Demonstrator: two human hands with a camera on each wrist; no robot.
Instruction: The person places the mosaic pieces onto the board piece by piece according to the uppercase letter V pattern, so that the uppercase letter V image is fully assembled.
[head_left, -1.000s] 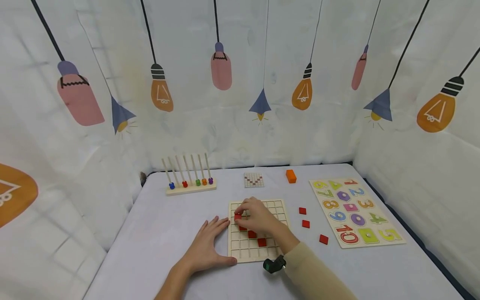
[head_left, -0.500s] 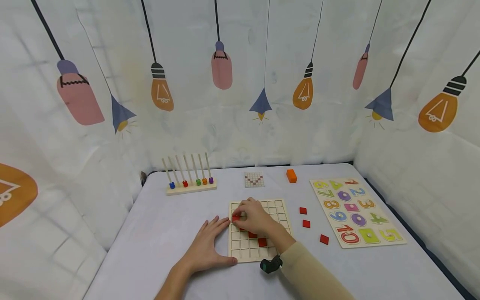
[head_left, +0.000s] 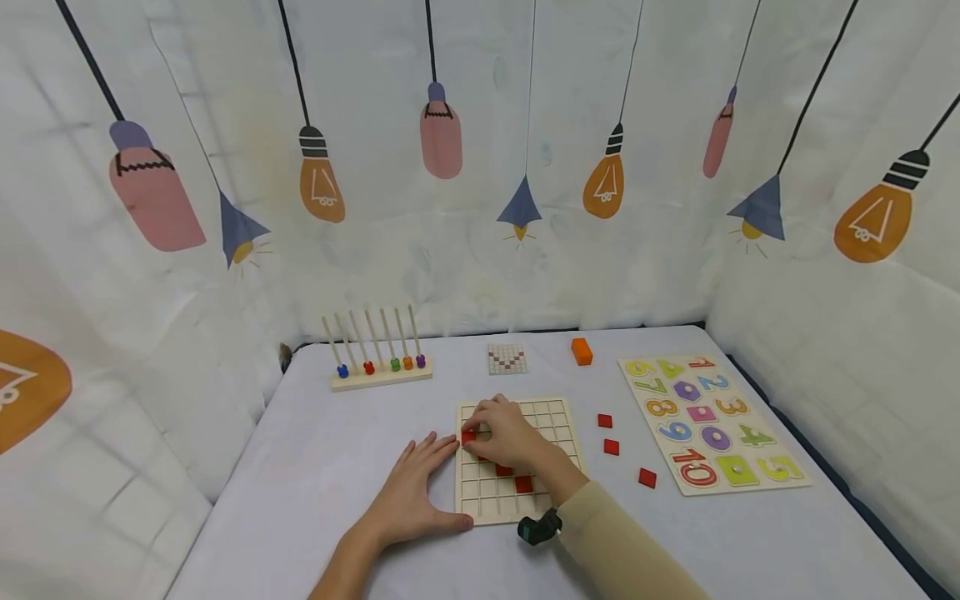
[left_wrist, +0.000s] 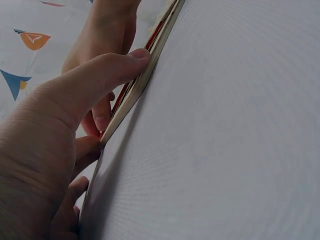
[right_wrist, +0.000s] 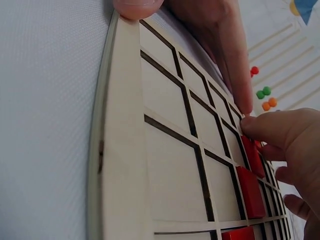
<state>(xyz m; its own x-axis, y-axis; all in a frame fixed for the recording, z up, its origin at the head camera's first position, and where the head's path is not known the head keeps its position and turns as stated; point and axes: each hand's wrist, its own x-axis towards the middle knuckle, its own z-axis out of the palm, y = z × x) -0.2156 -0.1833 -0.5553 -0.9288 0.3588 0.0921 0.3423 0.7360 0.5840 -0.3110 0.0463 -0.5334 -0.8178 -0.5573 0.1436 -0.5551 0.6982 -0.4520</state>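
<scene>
Fingers of the right hand (head_left: 510,435) are pinching a red square tile (head_left: 468,435) at the left part of a wooden grid board (head_left: 480,507), while those of the left hand (head_left: 420,487) lie spread against its left edge, thumb at the near corner. From where I stand I can't tell whether that tile sits flat. I'd guess it could catch on a slat and lodge tilted, being so close to the frame and the left fingertips. Should the left fingers press too lightly, the board might slide and unsettle the inset tiles (head_left: 523,484). Right of the right fingers lie three loose tiles (head_left: 611,447), which a careless sleeve (head_left: 622,542) could scatter. Farther right, a number puzzle (head_left: 672,447) shows the numerals 1 to 10; beyond the fingers, a small grid card (head_left: 507,359) bears no words I can read. No brand shows.
</scene>
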